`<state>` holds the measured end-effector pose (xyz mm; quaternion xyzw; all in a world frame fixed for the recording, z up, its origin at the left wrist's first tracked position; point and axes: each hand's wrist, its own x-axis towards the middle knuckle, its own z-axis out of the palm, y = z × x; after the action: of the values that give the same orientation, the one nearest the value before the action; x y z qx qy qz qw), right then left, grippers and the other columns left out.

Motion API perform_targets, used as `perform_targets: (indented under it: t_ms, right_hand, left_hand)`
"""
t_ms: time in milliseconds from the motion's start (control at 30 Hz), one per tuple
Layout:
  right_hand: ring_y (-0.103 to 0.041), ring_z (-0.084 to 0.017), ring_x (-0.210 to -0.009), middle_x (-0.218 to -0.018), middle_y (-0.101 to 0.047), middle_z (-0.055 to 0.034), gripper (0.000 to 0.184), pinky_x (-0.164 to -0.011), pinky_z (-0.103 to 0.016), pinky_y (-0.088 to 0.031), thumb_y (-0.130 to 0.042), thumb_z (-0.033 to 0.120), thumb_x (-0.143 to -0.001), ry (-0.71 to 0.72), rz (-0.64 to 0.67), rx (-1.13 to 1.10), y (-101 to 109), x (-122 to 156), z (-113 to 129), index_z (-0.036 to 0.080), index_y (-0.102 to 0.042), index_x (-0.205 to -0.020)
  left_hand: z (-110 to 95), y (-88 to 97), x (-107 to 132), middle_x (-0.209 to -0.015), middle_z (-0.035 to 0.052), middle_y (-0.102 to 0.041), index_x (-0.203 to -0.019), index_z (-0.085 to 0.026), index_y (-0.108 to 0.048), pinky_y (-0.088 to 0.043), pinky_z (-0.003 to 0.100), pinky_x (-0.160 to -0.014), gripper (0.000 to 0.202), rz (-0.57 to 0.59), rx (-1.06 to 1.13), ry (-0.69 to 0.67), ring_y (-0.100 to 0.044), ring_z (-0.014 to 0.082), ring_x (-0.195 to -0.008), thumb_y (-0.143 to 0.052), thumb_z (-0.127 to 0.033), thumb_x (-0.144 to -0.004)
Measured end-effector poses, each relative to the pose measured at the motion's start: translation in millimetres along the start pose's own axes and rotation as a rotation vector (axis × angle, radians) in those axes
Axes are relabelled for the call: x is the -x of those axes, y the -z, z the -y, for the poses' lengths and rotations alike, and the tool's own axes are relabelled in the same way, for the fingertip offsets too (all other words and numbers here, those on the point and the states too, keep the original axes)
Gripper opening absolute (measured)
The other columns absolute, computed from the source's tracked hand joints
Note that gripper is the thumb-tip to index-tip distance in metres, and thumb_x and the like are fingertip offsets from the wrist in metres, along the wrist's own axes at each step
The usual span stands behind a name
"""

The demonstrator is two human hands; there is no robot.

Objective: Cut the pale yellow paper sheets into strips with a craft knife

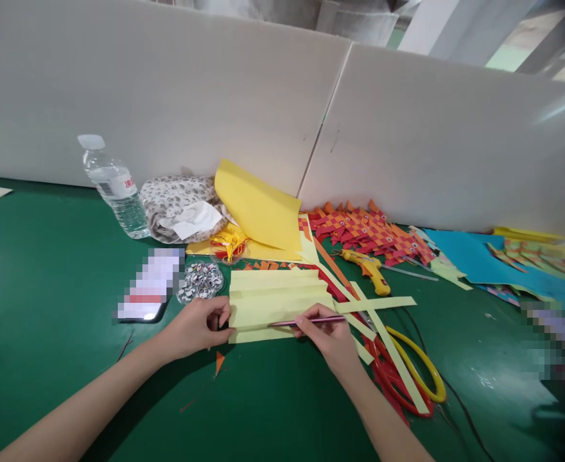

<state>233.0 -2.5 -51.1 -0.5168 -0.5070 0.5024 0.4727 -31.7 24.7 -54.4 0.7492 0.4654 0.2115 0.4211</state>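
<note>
Holding a slim purple pen in the fingers of the right hand, tip at the creased pale yellow paper on the tabletop; touching the paper's left edge with the narrowed fingers of the left hand, grip unclear.

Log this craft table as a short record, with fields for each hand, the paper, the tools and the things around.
Left hand: at the left edge of the pale yellow paper
Right hand: holding a slim pen or pencil, its tip at the paper
Paper: creased crosswise, on the green table
Tools: yellow glue gun; scissors, partly under paper strips
Left side: phone, googly eyes
Back: water bottle, yellow sheet, checkered paper figures
</note>
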Motion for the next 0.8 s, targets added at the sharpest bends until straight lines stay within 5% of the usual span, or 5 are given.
perform_targets:
  t_ms: [133, 433, 800]
  right_hand:
    - [-0.062, -0.017, -0.056, -0.055, -0.066, -0.0013, 0.026, -0.058, -0.028, -0.048, -0.075, 0.039, -0.073, 0.009, -0.028, -0.016, -1.8, 1.1, 0.1, 0.019, -0.061, -0.065]
    - [-0.065, -0.020, -0.058, -0.058, -0.067, -0.0025, 0.021, -0.059, -0.030, -0.050, -0.073, 0.035, -0.074, -0.047, 0.082, -0.079, -47.7, 0.1, 3.3, 0.019, -0.061, -0.065]
    - [-0.064, -0.019, -0.058, -0.059, -0.067, -0.0021, 0.021, -0.058, -0.028, -0.049, -0.072, 0.035, -0.076, -0.011, 0.077, -0.017, -40.2, -2.3, 0.2, 0.019, -0.062, -0.066]
  left_hand:
    - [0.5, -0.2, 0.0, -0.050, -0.0111, -0.040, -0.065, -0.020, -0.034, -0.027, 0.016, -0.044, 0.024, 0.003, 0.010, 0.000, -0.044, 0.0062, -0.042, -0.057, -0.018, -0.071]
    - [0.2, -0.4, -0.6, -0.047, -0.0118, -0.043, -0.067, -0.020, -0.035, -0.028, 0.015, -0.042, 0.023, 0.021, 0.047, 0.016, -0.049, 0.0070, -0.040, -0.057, -0.017, -0.072]
    - [-1.2, 0.9, -1.4, -0.050, -0.0110, -0.043, -0.066, -0.020, -0.036, -0.029, 0.015, -0.040, 0.023, 0.024, 0.078, 0.022, -0.050, 0.0068, -0.040, -0.058, -0.018, -0.071]
